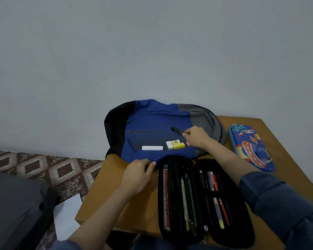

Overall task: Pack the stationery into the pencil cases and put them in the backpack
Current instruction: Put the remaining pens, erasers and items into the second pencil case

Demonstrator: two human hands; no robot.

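A blue, black and grey backpack (152,121) lies flat on the small wooden table (116,201). On it rest a long white eraser (152,148), a white eraser (172,143) and a yellow eraser (179,145). My right hand (196,138) pinches a dark slim object (176,130), maybe a zipper pull or a pen, above the erasers. My left hand (140,173) rests on the backpack's near edge with relaxed fingers. A black pencil case (202,199) lies unfolded in front of me, holding several pens and pencils. A blue cartoon pencil case (251,147) lies closed at the right.
The table stands against a pale wall. A patterned tile floor (43,168) shows to the left, with a white sheet of paper (67,217) and a dark bag or cushion (16,210) beside the table.
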